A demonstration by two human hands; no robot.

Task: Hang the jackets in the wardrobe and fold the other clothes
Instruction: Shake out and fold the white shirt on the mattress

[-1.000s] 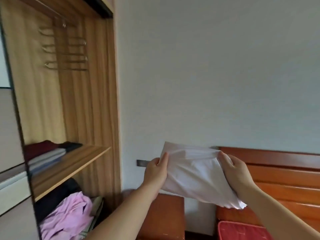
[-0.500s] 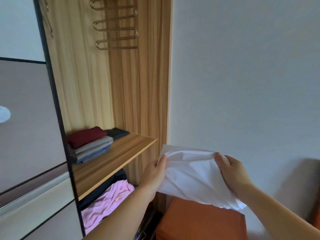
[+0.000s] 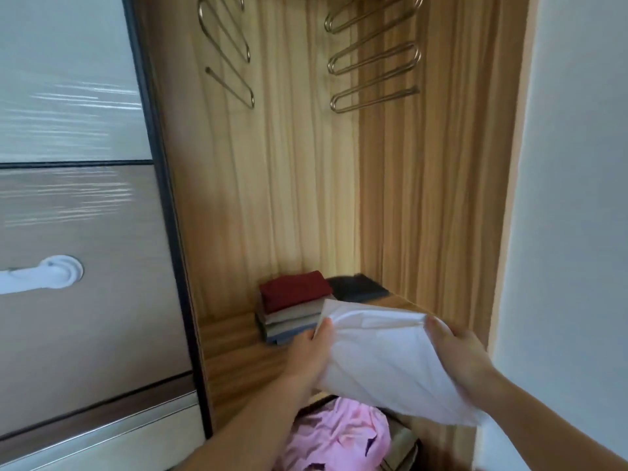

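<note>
I hold a folded white garment (image 3: 384, 358) in both hands, just above the front of the wooden wardrobe shelf (image 3: 234, 348). My left hand (image 3: 311, 355) grips its left edge and my right hand (image 3: 458, 355) grips its right edge. Behind it on the shelf stands a stack of folded clothes (image 3: 289, 314) with a dark red piece on top and grey ones below. A dark folded garment (image 3: 356, 287) lies to the right of the stack, at the back corner.
Metal wire hangers (image 3: 370, 62) hang high in the open wardrobe. A sliding door (image 3: 85, 232) with a white round handle (image 3: 57, 273) covers the left side. A crumpled pink garment (image 3: 336, 436) lies in the compartment below the shelf. A white wall (image 3: 571, 198) is on the right.
The view has swung left from the bed and wall to face the wardrobe. My hands have carried the white garment over to the shelf, close to the stack.
</note>
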